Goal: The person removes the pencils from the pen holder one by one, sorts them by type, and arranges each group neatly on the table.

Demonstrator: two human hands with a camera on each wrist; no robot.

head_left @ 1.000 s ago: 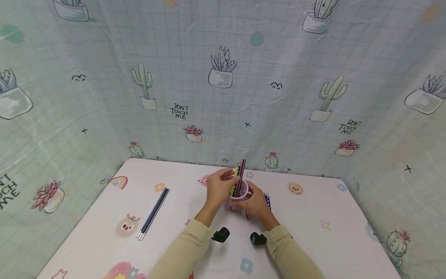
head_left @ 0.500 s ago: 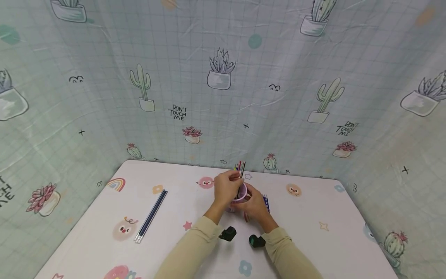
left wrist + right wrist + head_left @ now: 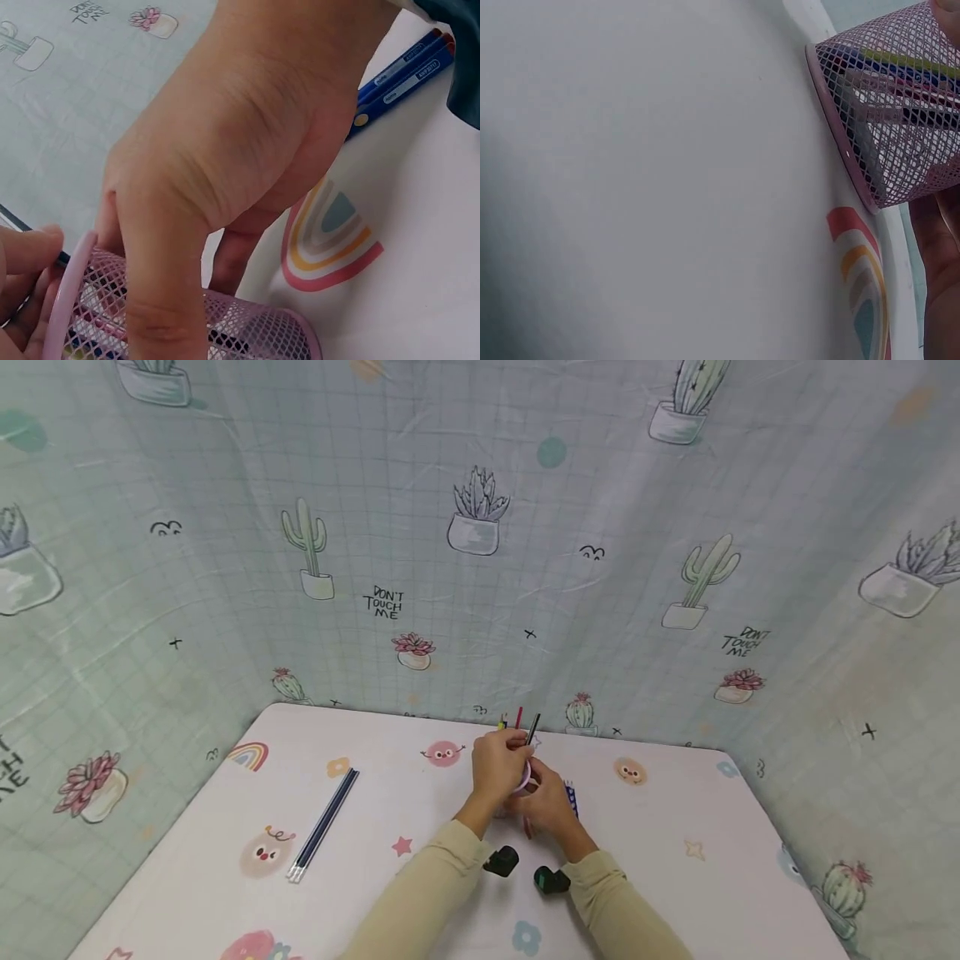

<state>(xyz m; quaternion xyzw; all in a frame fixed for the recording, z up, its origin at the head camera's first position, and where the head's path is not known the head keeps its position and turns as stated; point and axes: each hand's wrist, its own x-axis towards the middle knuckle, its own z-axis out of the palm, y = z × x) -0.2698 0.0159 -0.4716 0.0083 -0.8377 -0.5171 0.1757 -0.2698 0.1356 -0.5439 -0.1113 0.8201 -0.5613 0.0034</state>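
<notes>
A pink mesh pencil holder (image 3: 900, 150) is gripped by my right hand (image 3: 549, 799), thumb and fingers on opposite sides of it. Above its rim, my left hand (image 3: 497, 766) pinches a thin dark pencil (image 3: 533, 728) that leans to the right. A red pencil (image 3: 519, 717) and a yellow-green one (image 3: 502, 724) stick up behind the left hand. Through the mesh in the right wrist view, several pencils in yellow, blue, pink and black lie inside the holder. In the head view my hands hide most of the holder.
Several dark blue pencils with white ends (image 3: 324, 827) lie side by side on the left of the white table (image 3: 637, 877). Beyond my right hand lie blue pencils with printed labels (image 3: 409, 79). A cactus-print cloth (image 3: 480, 610) hangs behind the table.
My left hand has shifted right and slightly lower over the holder. The dark pencil has swung away from the red one and now leans right. My right hand keeps its grip on the holder.
</notes>
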